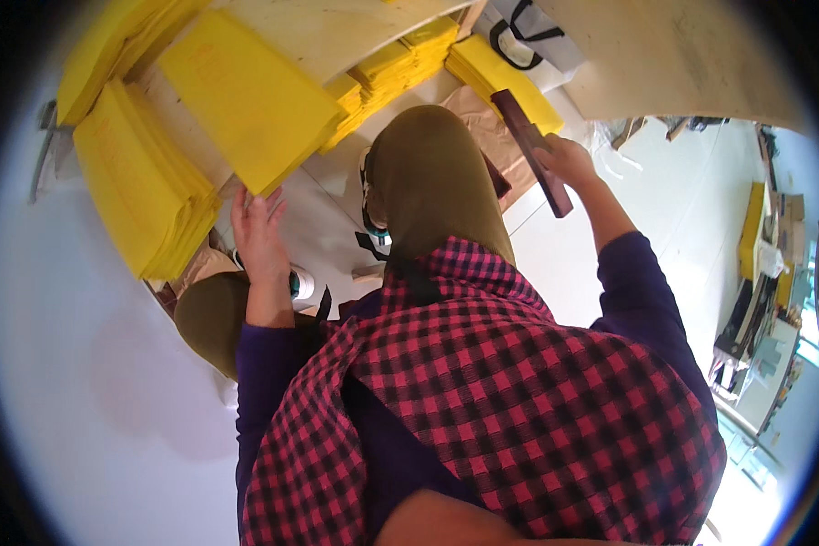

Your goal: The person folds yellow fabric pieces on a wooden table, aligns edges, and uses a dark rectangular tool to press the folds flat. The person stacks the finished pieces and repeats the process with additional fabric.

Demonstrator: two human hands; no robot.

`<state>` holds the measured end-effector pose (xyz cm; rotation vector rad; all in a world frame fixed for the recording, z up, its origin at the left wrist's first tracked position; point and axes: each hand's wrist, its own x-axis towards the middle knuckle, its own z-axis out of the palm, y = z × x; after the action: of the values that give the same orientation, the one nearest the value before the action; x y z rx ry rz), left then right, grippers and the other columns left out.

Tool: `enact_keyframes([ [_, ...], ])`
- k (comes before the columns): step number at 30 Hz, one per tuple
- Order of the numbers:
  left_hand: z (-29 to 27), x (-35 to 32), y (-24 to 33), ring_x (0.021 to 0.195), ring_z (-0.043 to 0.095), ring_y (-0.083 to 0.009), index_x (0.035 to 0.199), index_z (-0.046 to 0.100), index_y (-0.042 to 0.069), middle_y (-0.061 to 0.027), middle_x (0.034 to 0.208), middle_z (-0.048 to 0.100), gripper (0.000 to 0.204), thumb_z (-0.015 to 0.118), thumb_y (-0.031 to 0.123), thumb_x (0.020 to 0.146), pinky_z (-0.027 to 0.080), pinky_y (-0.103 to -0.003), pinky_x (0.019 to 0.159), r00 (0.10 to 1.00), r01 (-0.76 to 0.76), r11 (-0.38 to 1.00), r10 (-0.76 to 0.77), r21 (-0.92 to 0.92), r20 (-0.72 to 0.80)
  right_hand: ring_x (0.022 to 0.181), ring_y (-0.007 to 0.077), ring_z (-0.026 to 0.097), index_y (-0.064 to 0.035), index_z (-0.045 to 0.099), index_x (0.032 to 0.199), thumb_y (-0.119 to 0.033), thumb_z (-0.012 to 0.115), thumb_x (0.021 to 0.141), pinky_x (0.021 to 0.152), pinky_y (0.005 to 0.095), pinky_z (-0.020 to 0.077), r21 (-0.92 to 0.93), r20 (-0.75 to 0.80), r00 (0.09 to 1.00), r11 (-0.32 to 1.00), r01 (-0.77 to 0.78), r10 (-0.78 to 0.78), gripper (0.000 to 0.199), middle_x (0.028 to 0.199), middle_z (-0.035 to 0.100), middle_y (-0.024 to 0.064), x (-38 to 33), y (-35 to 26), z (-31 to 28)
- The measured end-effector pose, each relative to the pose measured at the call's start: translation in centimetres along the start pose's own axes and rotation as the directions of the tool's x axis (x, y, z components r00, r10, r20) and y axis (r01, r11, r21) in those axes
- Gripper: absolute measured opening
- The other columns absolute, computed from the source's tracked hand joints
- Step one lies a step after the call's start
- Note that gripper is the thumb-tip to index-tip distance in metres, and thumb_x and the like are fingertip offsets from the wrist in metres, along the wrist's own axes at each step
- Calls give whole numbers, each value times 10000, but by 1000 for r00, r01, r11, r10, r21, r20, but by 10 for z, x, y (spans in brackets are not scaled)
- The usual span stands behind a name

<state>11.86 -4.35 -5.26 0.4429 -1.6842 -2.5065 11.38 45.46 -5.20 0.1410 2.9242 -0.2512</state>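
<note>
My left hand (257,232) holds the lower edge of a flat yellow sheet stack (246,96), lifted above the floor between other yellow piles. My right hand (566,162) grips a long dark maroon wooden block (530,146), tilted, with its upper end pointing up and left. My raised knee in olive trousers (432,177) sits between the two hands. A red and black checked cloth (510,400) covers my lap and chest.
Thick piles of yellow sheets (141,187) lie at left, and more yellow stacks (400,68) at top centre. A pale board (682,55) lies at upper right by a white bag with black straps (528,36). Shelves with clutter (760,300) stand at far right.
</note>
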Motion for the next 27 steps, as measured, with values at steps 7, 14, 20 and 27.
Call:
enact_keyframes([
  [7, 13, -6, 14, 1148, 503, -332, 1360, 291, 15, -156, 1274, 456, 475, 472, 198, 961, 419, -417, 939, 999, -5, 992, 9, 129, -33, 871, 323, 626, -105, 626, 915, -412, 546, 815, 766, 433, 491, -32, 240, 970, 999, -33, 40, 332, 876, 652, 134, 38, 3, 95],
  [14, 19, -7, 24, 1155, 492, -282, 1374, 300, 50, -133, 1310, 442, 450, 445, 174, 966, 417, -407, 949, 1000, -8, 987, 6, 161, 13, 897, 308, 637, -107, 661, 942, -343, 580, 813, 765, 419, 504, -80, 330, 944, 997, 1, 26, 281, 918, 665, 133, 80, 0, 150],
  [20, 33, -10, 31, 1195, 451, -263, 1376, 316, 49, -124, 1360, 398, 438, 425, 146, 964, 408, -408, 957, 994, -21, 962, 49, 273, -96, 917, 308, 642, -93, 654, 971, -272, 543, 838, 787, 423, 510, -72, 358, 931, 996, -44, 67, 250, 958, 667, 139, 100, -4, 184],
  [27, 46, -11, 41, 1172, 463, -193, 1309, 406, 1, -104, 1285, 480, 394, 478, 107, 936, 360, -317, 990, 975, -39, 861, 143, 506, -169, 925, 333, 646, -81, 645, 994, -228, 435, 889, 777, 442, 521, -89, 388, 911, 989, -117, 143, 277, 984, 663, 168, 118, -3, 230],
])
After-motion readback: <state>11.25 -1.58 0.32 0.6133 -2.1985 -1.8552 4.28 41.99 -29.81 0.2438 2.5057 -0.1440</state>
